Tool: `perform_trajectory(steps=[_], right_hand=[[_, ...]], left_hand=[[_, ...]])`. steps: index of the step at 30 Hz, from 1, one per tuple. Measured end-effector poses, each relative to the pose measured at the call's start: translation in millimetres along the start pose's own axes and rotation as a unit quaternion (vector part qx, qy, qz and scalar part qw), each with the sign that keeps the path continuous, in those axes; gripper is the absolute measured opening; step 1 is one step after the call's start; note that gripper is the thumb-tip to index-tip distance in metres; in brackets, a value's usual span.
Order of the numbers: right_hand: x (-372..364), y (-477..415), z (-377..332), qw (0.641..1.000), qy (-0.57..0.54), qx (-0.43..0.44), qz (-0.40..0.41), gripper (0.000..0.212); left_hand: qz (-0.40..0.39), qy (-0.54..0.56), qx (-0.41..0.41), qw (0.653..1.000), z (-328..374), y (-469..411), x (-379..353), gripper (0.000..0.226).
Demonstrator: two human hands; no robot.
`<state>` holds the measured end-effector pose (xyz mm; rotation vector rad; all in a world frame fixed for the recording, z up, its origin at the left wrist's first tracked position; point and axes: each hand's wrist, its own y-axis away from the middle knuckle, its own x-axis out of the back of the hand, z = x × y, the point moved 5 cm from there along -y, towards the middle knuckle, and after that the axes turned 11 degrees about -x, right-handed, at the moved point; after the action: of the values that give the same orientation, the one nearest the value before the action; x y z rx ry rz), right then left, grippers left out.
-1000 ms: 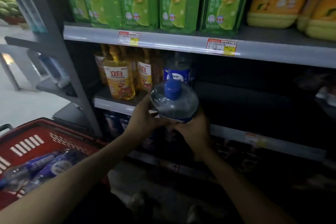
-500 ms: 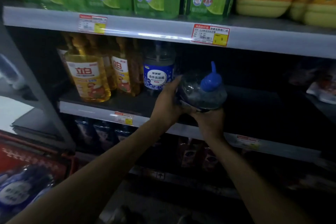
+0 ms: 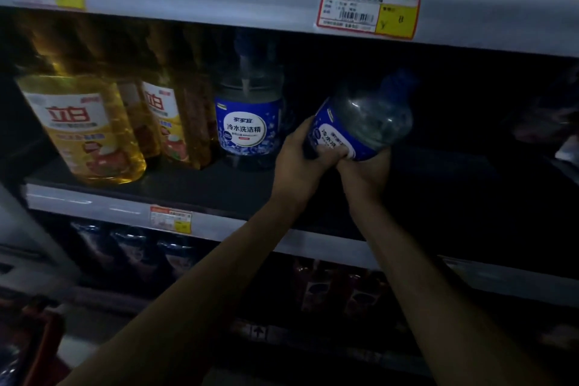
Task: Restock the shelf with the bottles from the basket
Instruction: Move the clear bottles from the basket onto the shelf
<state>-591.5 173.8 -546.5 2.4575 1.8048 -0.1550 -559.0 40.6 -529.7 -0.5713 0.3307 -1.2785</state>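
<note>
The left hand (image 3: 300,163) and the right hand (image 3: 366,175) both gripped the lower part of a clear bottle (image 3: 369,116) with a blue label and a blue cap; it was tilted to the right, above the dark shelf (image 3: 188,188); on this shelf stood yellow bottles (image 3: 84,128), then an upright blue-labelled bottle (image 3: 247,125); a price tag (image 3: 369,8) was on the rail above; the light was dim.

A tilted bottle (image 3: 360,125) hangs over the shelf (image 3: 188,188), right of the standing bottle (image 3: 249,125).
</note>
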Motion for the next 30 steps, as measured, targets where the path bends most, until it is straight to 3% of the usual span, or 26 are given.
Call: perform_trajectory(steps=[3, 7, 14, 23, 26, 30], right_hand=[[-12.2, -17.8, 2.0, 1.0, 0.019, 0.002, -0.003, 0.098], [-24.1, -39.0, 8.6, 0.994, 0.108, 0.011, 0.022, 0.071], [-35.4, -54.9, 13.0, 0.971, 0.232, 0.024, 0.051, 0.038], [-28.3, -47.4, 13.1, 0.97, 0.234, 0.037, 0.05, 0.046], [-23.8, -41.6, 13.3, 0.968, 0.248, 0.025, 0.031, 0.061], [-7.8, -30.4, 13.5, 0.971, 0.236, -0.008, 0.032, 0.058]], left_hand=[[-0.003, 0.02, 0.024, 1.0, -15.3, -13.1, -3.1, 0.059], [0.019, 0.022, 0.063, 0.998, -35.0, -26.5, -5.8, 0.087], [0.04, 0.014, 0.1, 0.994, -62.5, -35.0, -3.5, 0.085], [0.006, -0.019, 0.135, 0.991, -53.4, -26.1, -11.3, 0.09], [-0.005, -0.014, 0.144, 0.99, -40.2, -20.6, -3.7, 0.069], [-0.039, -0.079, 0.143, 0.986, -20.7, -3.0, 10.5, 0.055]])
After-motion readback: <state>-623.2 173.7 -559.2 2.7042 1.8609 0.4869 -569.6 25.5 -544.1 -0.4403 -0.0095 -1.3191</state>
